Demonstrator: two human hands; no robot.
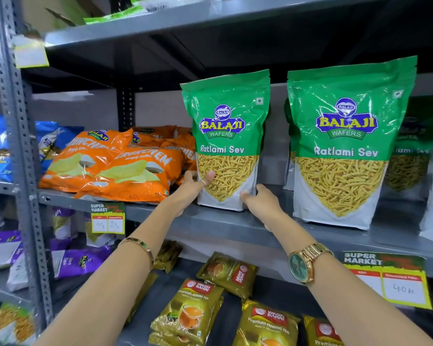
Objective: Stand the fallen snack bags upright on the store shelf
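both arms reach forward and up, hands low on either side of one thing

the left hand [191, 189] presses in with thumb forward, ring on a finger, bangle on the wrist. the right hand [261, 202] cups the opposite side, fingers curled, watch on the wrist.

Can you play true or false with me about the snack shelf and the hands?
1. Both hands hold the same green bag. True: the left hand and right hand grip its bottom corners.
2. The green bag is lying flat. False: it stands upright on the shelf.
3. The orange bags are lying down. True.
4. The watch is on the left wrist. False: it is on the right wrist.
5. The tea packets sit above the green bags. False: they are on the shelf below.
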